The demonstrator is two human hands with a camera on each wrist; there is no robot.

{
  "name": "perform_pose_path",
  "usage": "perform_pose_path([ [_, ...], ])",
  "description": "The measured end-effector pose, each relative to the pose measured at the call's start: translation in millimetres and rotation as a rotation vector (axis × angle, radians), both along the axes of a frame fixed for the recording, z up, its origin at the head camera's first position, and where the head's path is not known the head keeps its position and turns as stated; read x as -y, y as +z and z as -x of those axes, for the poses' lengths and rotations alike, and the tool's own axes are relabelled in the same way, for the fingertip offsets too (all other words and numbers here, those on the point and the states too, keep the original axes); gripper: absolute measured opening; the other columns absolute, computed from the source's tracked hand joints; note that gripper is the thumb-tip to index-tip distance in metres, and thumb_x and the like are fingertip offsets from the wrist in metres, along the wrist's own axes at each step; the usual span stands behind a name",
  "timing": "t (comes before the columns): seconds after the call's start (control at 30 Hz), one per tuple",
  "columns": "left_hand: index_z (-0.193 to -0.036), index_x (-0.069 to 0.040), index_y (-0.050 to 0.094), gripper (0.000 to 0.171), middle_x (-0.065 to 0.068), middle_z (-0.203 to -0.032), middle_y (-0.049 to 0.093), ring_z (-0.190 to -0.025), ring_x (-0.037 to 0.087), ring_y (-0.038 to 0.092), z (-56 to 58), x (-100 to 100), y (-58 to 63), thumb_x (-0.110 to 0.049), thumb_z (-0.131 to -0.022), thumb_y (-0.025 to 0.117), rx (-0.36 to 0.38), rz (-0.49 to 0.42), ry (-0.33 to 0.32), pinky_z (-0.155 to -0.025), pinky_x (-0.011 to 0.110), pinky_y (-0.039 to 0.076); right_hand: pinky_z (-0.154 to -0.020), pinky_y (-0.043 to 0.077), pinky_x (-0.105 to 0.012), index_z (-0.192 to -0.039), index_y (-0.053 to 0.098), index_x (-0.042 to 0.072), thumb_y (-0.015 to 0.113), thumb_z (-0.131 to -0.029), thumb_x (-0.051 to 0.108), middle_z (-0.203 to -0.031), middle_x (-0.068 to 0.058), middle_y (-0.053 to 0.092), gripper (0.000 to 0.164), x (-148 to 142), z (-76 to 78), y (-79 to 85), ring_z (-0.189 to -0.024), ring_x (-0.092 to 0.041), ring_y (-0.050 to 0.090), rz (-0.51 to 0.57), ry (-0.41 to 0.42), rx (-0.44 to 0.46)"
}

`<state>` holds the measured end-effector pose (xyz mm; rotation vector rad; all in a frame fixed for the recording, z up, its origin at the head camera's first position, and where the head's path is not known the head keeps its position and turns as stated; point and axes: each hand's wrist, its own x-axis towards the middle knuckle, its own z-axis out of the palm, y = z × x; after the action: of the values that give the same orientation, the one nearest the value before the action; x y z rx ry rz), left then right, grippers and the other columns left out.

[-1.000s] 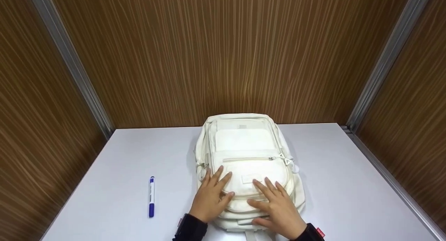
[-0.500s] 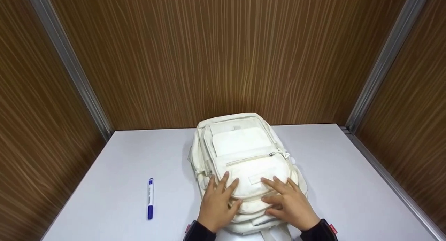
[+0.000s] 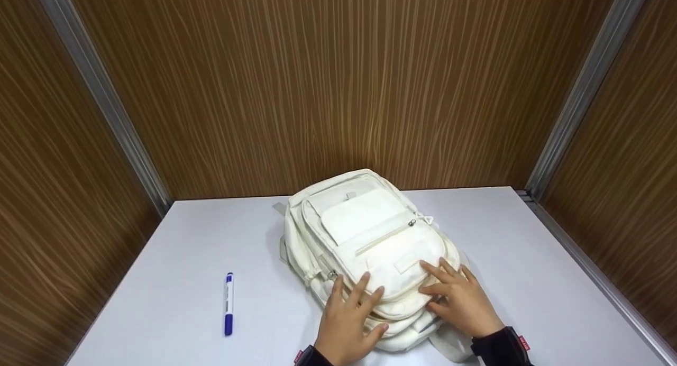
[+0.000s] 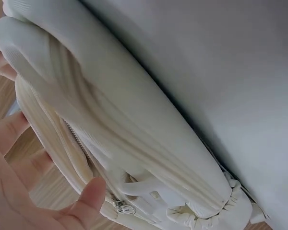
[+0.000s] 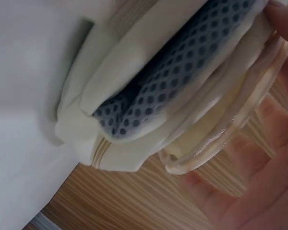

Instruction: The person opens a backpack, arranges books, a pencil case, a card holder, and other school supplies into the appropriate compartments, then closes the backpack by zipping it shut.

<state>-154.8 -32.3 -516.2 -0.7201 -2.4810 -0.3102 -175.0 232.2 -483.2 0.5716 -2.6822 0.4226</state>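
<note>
A cream-white backpack (image 3: 365, 218) lies front side up on the white table, its near end turned to the right. My left hand (image 3: 349, 323) rests on its near left part with the fingers spread. In the left wrist view those fingers (image 4: 33, 167) lie along the bag's side, near a metal zipper pull (image 4: 124, 208). On the near right part, my right hand (image 3: 460, 297) touches the front pocket with spread, slightly bent fingers. Blue-grey dotted mesh (image 5: 168, 72) shows in a fold of the bag in the right wrist view.
A white marker pen with a blue cap (image 3: 228, 303) lies on the table (image 3: 185, 260), left of the backpack. Wood-patterned panels (image 3: 338, 80) with grey metal corner strips stand around the back and sides. A strap (image 3: 452, 342) sticks out by the right wrist.
The backpack has rotated counterclockwise, its far end going left and its near end right. Both hands have moved right with it. The marker lies where it was on the table.
</note>
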Motion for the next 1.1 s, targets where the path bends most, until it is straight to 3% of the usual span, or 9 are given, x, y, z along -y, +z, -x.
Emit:
perform_pose_path([
  [0.13, -0.143, -0.035, 0.048, 0.059, 0.001, -0.152, 0.046, -0.131, 0.045, 0.045, 1.0, 6, 5.8, -0.058, -0.089, 0.056, 0.029, -0.027, -0.005, -0.101, 0.061, 0.043, -0.108, 0.028, -0.07, -0.099, 0.077, 0.021, 0.079, -0.071, 0.016, -0.14, -0.005, 0.059, 0.029, 8, -6.3, 5.8, -0.131, -0.043, 0.05, -0.012, -0.031, -0.012],
  [0.3, -0.149, -0.032, 0.041, 0.063, 0.006, -0.152, 0.045, -0.12, 0.031, 0.056, 14.9, 26, 20.3, -0.048, -0.091, 0.06, 0.063, -0.117, -0.023, -0.097, 0.052, 0.049, -0.106, 0.031, -0.069, -0.101, 0.074, 0.021, 0.077, -0.07, 0.024, -0.134, -0.013, 0.062, 0.032, 30, -18.5, 13.6, -0.127, -0.05, 0.05, -0.034, -0.012, -0.148],
  [0.4, -0.15, -0.028, 0.039, 0.065, 0.011, -0.154, 0.041, -0.126, 0.032, 0.053, 27.9, 38, 24.8, -0.043, -0.091, 0.062, 0.062, -0.16, -0.023, -0.103, 0.052, 0.046, -0.102, 0.037, -0.068, -0.115, 0.07, 0.022, 0.079, -0.07, 0.037, -0.136, -0.015, 0.06, 0.048, 48, -24.3, 14.6, -0.124, -0.048, 0.054, -0.063, 0.022, -0.234],
  [0.53, -0.151, -0.026, 0.038, 0.068, 0.013, -0.158, 0.034, -0.14, 0.046, 0.035, 46.2, 48, 24.3, -0.044, -0.09, 0.062, 0.073, -0.192, 0.014, -0.112, 0.06, 0.033, -0.099, 0.042, -0.066, -0.134, 0.059, 0.022, 0.079, -0.07, 0.051, -0.142, -0.017, 0.054, 0.073, 73, -31.6, 7.9, -0.123, -0.047, 0.054, -0.088, 0.05, -0.27],
  [0.63, -0.152, -0.024, 0.036, 0.066, 0.012, -0.16, 0.03, -0.144, 0.052, 0.023, 57.2, 50, 21.5, -0.048, -0.093, 0.056, 0.117, -0.207, 0.039, -0.115, 0.063, 0.026, -0.097, 0.044, -0.065, -0.141, 0.052, 0.02, 0.078, -0.07, 0.056, -0.145, -0.019, 0.05, 0.084, 88, -36.7, -2.5, -0.123, -0.046, 0.054, -0.114, 0.036, -0.262],
  [0.8, -0.152, -0.023, 0.037, 0.064, 0.011, -0.162, 0.026, -0.145, 0.054, 0.017, 67.0, 49, 20.2, -0.052, -0.096, 0.048, 0.207, -0.224, 0.065, -0.116, 0.064, 0.021, -0.097, 0.043, -0.065, -0.145, 0.048, 0.017, 0.08, -0.067, 0.057, -0.147, -0.021, 0.047, 0.093, 100, -40.7, -15.8, -0.128, -0.048, 0.049, -0.18, -0.028, -0.213],
  [0.93, -0.153, -0.025, 0.035, 0.066, 0.009, -0.164, 0.02, -0.147, 0.052, 0.013, 71.5, 49, 24.9, -0.055, -0.096, 0.047, 0.271, -0.21, 0.083, -0.118, 0.063, 0.017, -0.101, 0.04, -0.067, -0.145, 0.048, 0.019, 0.079, -0.067, 0.058, -0.149, -0.02, 0.045, 0.093, 101, -40.3, -18.8, -0.133, -0.049, 0.044, -0.199, -0.072, -0.167],
  [1.1, -0.153, -0.024, 0.034, 0.066, 0.007, -0.165, 0.018, -0.149, 0.046, 0.011, 77.1, 49, 30.6, -0.056, -0.096, 0.044, 0.291, -0.177, 0.081, -0.118, 0.063, 0.017, -0.104, 0.035, -0.069, -0.145, 0.048, 0.022, 0.078, -0.068, 0.06, -0.151, -0.016, 0.044, 0.091, 98, -39.4, -20.2, -0.136, -0.049, 0.041, -0.192, -0.086, -0.132],
])
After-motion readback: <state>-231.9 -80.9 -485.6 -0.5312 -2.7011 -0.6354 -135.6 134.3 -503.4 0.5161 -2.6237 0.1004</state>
